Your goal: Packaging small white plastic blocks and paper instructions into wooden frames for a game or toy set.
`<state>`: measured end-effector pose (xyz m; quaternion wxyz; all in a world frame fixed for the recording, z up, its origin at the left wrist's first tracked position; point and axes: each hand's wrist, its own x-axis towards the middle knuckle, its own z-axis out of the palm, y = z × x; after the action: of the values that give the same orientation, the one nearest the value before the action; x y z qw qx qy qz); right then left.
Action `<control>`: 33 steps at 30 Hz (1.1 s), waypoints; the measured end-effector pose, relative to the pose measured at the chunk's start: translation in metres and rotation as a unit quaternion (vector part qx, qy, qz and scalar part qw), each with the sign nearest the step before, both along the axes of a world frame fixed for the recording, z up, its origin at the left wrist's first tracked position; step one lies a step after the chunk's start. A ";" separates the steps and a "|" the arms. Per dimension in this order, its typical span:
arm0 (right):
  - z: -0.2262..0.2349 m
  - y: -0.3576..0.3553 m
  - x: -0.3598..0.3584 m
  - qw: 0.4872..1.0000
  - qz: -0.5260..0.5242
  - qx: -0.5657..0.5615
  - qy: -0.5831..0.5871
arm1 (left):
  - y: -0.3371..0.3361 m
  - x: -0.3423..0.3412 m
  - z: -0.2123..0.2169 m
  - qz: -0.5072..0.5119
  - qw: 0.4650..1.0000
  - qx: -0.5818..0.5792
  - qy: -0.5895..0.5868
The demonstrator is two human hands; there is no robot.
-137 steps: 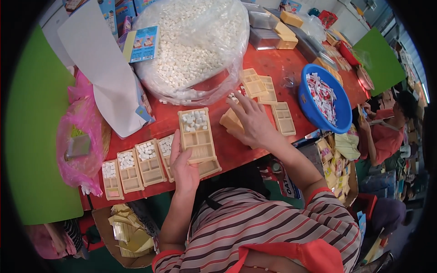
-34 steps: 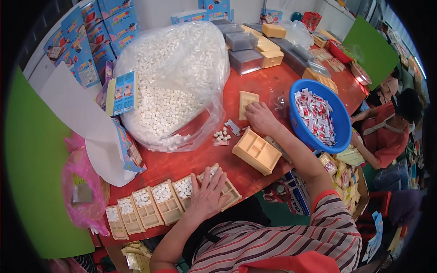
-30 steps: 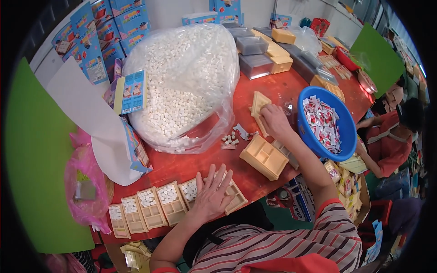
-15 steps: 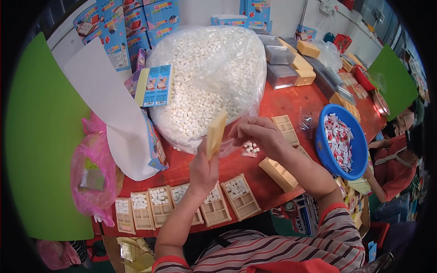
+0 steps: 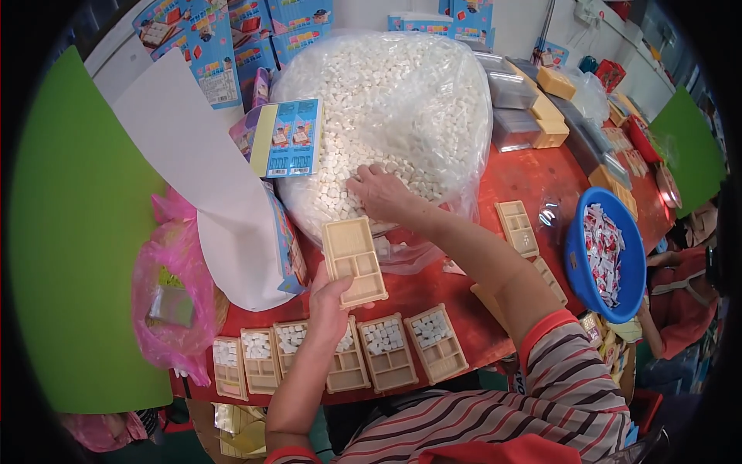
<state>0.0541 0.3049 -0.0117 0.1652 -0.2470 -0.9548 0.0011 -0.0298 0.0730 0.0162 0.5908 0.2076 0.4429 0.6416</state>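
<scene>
My left hand (image 5: 331,300) grips a cream plastic compartment tray (image 5: 353,237), tilted with its bare compartments facing up. My right hand (image 5: 380,192) reaches into a large clear plastic bag (image 5: 468,116) of small white cubes (image 5: 348,139). Its fingers look slightly apart on the pile, with the tips partly sunk among the cubes. Below my left hand, several similar trays (image 5: 393,373) stand in a row along the near table edge. White cubes fill the large compartment of those I can see well; my left forearm covers part of the row.
A blue basin (image 5: 573,267) of small wrapped packets stands right, beside more cream trays (image 5: 516,229). Blue printed cartons (image 5: 290,27) are stacked behind. A pink bag (image 5: 147,286) and white sheet (image 5: 239,263) lie left. Another person's red sleeve (image 5: 684,309) shows far right.
My right hand has moved from beside the held tray into the bag of cubes. My left hand has turned the tray from edge-on to face up and lowered it.
</scene>
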 end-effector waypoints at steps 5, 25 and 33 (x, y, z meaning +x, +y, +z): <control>-0.011 0.044 0.001 0.987 -0.028 -0.124 0.101 | 0.029 0.004 -0.004 -0.061 0.998 0.008 -0.021; 0.024 0.021 0.043 0.966 0.105 -0.223 0.074 | 0.094 0.004 -0.032 -0.074 0.989 0.037 -0.123; 0.035 0.010 0.056 0.970 -0.004 -0.183 0.161 | 0.069 0.008 -0.027 -0.091 0.983 0.065 -0.144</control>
<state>0.1101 0.3151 0.0232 0.2683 -0.2733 -0.8984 0.2148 -0.0220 0.1422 -0.0112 0.6891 0.1907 0.2901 0.6361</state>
